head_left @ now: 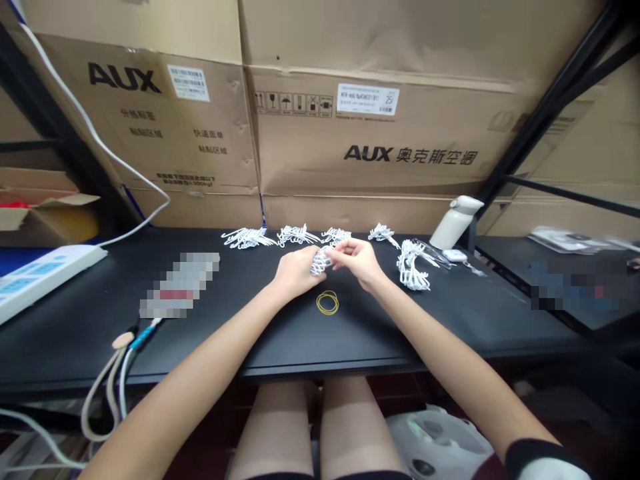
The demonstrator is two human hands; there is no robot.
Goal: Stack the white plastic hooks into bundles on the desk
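Note:
Near the middle of the black table, my left hand [299, 272] is closed around a bundle of white hooks [321, 261]. My right hand [358, 259] touches the bundle from the right, its thumb and fingers pinched together at the bundle's edge. Yellow rubber bands [327, 303] lie on the table just below my hands. Behind them are more white hook bundles, one at the left [249, 237], one beside it [298, 233], one partly hidden behind my hands [337, 235] and one to the right [383, 233]. A larger pile of white hooks [413, 265] sits right of my right hand.
A white bottle [456, 223] stands at the back right, near a small white case [455, 255]. To the left lie a blurred-out flat object [181, 285] with a cable and a white power strip [47, 273]. Large cardboard boxes [300, 153] stand behind the table [280, 347].

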